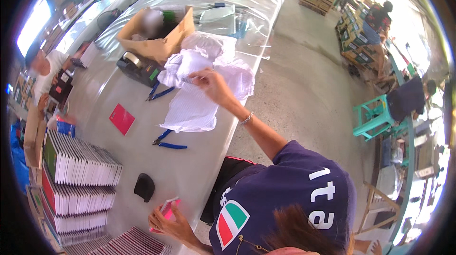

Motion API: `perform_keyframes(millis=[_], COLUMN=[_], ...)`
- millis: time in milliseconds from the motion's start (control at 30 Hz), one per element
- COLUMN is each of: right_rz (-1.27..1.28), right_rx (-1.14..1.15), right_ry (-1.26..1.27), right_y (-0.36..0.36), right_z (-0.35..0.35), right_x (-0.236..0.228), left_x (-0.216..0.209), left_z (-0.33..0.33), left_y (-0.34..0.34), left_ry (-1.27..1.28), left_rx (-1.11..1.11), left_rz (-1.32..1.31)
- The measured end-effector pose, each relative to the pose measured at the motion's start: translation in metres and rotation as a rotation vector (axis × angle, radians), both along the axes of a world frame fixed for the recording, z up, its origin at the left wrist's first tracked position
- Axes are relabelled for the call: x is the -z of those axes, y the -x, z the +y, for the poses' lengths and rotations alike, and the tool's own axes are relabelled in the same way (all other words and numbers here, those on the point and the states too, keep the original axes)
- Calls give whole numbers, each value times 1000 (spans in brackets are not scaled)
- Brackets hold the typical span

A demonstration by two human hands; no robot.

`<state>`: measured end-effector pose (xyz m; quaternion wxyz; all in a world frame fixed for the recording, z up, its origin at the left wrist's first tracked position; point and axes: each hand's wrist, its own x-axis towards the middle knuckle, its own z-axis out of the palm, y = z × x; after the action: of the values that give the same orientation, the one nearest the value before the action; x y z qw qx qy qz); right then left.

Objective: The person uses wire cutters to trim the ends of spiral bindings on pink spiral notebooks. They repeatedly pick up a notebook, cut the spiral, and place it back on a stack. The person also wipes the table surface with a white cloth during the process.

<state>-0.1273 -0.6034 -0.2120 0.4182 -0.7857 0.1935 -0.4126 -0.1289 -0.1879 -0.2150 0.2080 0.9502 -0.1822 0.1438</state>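
My left hand (172,222), low in the picture, is closed around a small pink notebook (167,208), partly hidden by the fingers. My right hand (207,83) reaches out over crumpled white lined paper (192,110). Its fingers are pinched together, with a small greyish piece at their tips that I cannot make out. Two blue-handled pliers (172,146) lie by the paper, the other pair beside a black tape dispenser (137,67). A pink notebook (122,119) lies flat on the table, and a small black curved object (144,187) rests nearer my left hand.
Tall stacks of spiral notebooks (83,160) stand at the lower left, with more at the bottom edge. An open cardboard box (166,46) sits behind the paper. Across the table (102,89) a person in white (45,72) handles notebooks. Green stools (373,117) stand at right.
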Motion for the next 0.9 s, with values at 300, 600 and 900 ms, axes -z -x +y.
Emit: perform_keyframes(millis=[300, 600, 900], right_rz=[-233, 138, 118], right_rx=[-596, -957, -1090], right_ry=[-397, -244, -40], right_y=[-1, 1, 8], right_z=[94, 174, 212], right_x=[-53, -17, 1], left_x=[22, 23, 31], left_z=[-10, -13, 4], left_y=[-6, -2, -9], left_ry=[2, 12, 125], left_rx=[-157, -142, -10], left_rz=[-164, -183, -90])
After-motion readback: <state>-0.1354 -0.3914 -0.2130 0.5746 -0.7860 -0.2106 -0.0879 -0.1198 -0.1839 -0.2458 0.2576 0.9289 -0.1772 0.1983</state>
